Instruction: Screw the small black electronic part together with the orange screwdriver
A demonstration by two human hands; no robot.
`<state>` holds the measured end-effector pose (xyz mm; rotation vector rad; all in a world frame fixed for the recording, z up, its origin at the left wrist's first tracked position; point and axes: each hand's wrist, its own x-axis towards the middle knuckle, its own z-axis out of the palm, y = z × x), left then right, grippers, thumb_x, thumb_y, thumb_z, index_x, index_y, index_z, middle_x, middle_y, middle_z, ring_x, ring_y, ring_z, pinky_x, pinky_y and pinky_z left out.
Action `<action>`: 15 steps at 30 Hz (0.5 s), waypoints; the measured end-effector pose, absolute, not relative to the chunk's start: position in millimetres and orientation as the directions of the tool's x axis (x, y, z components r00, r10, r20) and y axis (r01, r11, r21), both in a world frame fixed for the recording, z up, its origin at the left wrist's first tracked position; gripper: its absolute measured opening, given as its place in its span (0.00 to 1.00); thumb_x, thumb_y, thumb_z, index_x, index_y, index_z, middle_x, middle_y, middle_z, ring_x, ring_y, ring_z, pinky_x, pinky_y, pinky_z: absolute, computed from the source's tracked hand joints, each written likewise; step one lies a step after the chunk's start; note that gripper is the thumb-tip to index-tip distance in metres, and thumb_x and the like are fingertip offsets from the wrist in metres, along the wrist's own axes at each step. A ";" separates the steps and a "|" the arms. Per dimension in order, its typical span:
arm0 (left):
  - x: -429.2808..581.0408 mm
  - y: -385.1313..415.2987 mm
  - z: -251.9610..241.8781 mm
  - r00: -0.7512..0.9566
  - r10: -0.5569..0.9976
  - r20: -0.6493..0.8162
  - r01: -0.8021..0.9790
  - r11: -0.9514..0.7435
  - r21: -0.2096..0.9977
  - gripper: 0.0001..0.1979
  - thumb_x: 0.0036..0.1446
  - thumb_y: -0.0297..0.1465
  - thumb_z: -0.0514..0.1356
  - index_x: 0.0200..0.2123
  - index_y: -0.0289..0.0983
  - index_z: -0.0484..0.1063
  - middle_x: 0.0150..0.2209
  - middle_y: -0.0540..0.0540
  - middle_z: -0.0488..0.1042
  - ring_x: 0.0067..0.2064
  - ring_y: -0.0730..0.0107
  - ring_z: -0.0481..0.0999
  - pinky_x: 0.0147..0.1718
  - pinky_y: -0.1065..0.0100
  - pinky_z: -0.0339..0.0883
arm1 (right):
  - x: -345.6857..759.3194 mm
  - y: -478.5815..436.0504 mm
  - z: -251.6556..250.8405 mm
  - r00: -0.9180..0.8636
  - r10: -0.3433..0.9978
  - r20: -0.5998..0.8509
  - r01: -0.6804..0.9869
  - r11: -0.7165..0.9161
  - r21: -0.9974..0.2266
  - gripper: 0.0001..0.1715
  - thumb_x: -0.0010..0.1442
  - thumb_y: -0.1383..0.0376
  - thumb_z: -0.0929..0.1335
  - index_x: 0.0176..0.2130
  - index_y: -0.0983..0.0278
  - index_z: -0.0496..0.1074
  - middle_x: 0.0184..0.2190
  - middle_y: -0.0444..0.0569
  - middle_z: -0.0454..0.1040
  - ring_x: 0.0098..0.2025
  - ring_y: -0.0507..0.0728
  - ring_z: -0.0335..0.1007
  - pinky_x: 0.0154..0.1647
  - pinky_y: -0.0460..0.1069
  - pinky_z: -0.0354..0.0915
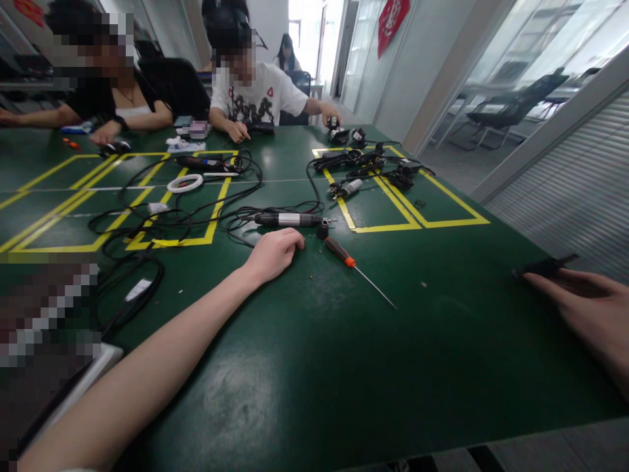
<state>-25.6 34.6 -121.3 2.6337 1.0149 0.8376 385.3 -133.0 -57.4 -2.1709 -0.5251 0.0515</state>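
My left hand rests on the green table with its fingers curled down; what is under them, if anything, is hidden. Just beyond it lies a black and silver electric screwdriver with a cable. Right of the hand are a small black part and a screwdriver with a dark and orange handle, its thin shaft pointing toward the lower right. At the right table edge my right hand holds a flat black object between thumb and fingers, slightly blurred.
Black cables lie in loops at the left, near a white tape ring. Black devices and plugs sit in yellow-taped areas at the back right. Two people sit across the table; a third person is farther back.
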 end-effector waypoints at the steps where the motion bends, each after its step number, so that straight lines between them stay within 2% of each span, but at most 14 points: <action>1: -25.7 34.6 -121.1 0.605 0.667 0.435 0.556 -0.745 0.369 0.13 0.60 0.19 0.53 0.34 0.37 0.77 0.44 0.44 0.83 0.46 0.62 0.83 0.46 0.62 0.76 | 381.8 -132.8 -55.4 0.912 0.384 0.141 0.342 -0.526 -0.779 0.18 0.34 0.71 0.76 0.21 0.57 0.66 0.23 0.44 0.70 0.46 0.72 0.78 0.59 0.66 0.72; 7: -25.9 34.2 -120.1 0.606 0.669 0.430 0.558 -0.743 0.370 0.13 0.60 0.20 0.53 0.35 0.37 0.77 0.45 0.44 0.83 0.46 0.62 0.83 0.46 0.62 0.76 | 376.7 -133.9 -51.2 0.909 0.396 0.127 0.338 -0.525 -0.781 0.18 0.37 0.70 0.77 0.22 0.57 0.66 0.26 0.48 0.72 0.48 0.72 0.78 0.59 0.64 0.71; 11: -25.9 34.0 -120.0 0.607 0.668 0.430 0.556 -0.744 0.371 0.13 0.60 0.20 0.53 0.35 0.37 0.77 0.44 0.45 0.83 0.46 0.63 0.83 0.46 0.63 0.76 | 383.2 -132.3 -55.5 0.910 0.396 0.123 0.336 -0.528 -0.780 0.18 0.35 0.67 0.78 0.24 0.57 0.67 0.27 0.47 0.73 0.41 0.69 0.77 0.58 0.65 0.70; 15: -25.6 34.1 -120.1 0.607 0.667 0.432 0.555 -0.745 0.371 0.13 0.60 0.20 0.53 0.35 0.37 0.77 0.44 0.45 0.83 0.46 0.63 0.83 0.46 0.63 0.76 | 400.4 -131.4 -67.1 0.878 0.461 0.128 0.360 -0.462 -0.811 0.21 0.33 0.63 0.78 0.26 0.56 0.66 0.28 0.47 0.72 0.36 0.66 0.73 0.56 0.66 0.71</action>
